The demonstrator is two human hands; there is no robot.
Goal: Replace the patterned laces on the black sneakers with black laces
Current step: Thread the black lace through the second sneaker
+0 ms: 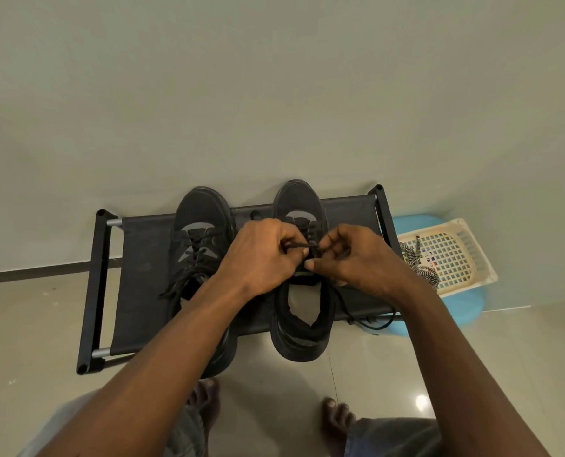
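Note:
Two black sneakers stand side by side on a low black rack, toes towards the wall. The left sneaker is laced with a black lace whose ends hang loose at its near side. Over the right sneaker my left hand and my right hand each pinch a part of a black lace stretched between them above the tongue. A free end of this lace trails off the rack to the right. Patterned black-and-white laces lie in a basket at the right.
The cream perforated basket rests on a light blue stool right of the rack. The wall stands close behind the rack. My bare feet are on the glossy tiled floor just in front.

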